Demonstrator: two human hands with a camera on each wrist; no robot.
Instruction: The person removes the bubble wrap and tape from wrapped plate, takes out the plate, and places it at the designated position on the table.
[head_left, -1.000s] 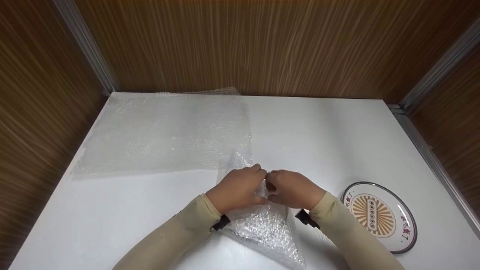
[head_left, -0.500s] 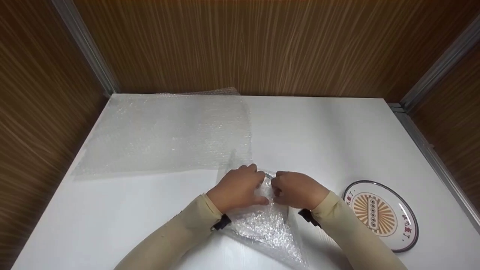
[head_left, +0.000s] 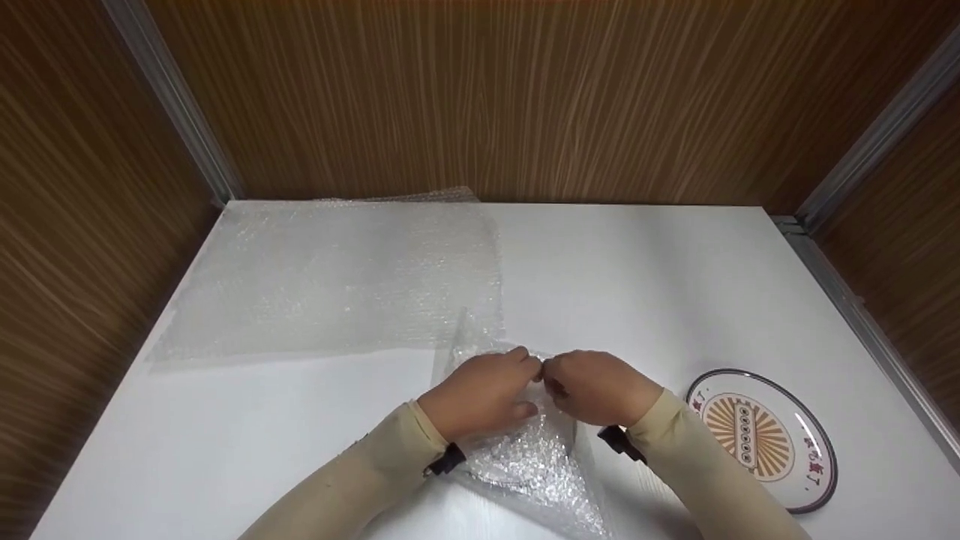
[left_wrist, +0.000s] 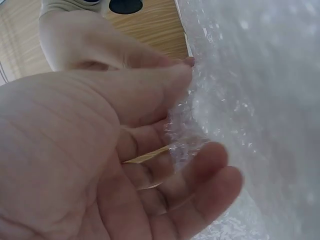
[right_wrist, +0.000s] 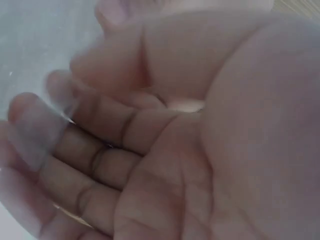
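A bundle of bubble wrap (head_left: 536, 465), folded to a pointed shape, lies at the front middle of the table in the head view. Both hands meet over its upper part. My left hand (head_left: 480, 394) has its fingers curled at the wrap's edge. A thin flap of wrap (left_wrist: 182, 132) runs between thumb and fingers in the left wrist view. The right hand (head_left: 604, 386) pinches the wrap close beside the left fingertips. Its thumb (right_wrist: 115, 60) lies over bent fingers, with clear film around them. Whatever the bundle contains is hidden.
A flat sheet of bubble wrap (head_left: 337, 277) covers the table's back left, its far corner at the back panel (head_left: 480, 97). To the right, partly behind the right sleeve, lies a white plate (head_left: 787, 487) with a dark rim and orange sunburst print. Wood panels enclose the table (head_left: 637, 285).
The hands parted slightly half a second ago, baring a small dark strip between them, and have come together again. The head view has tilted up a little. Plate and flat sheet stay put.
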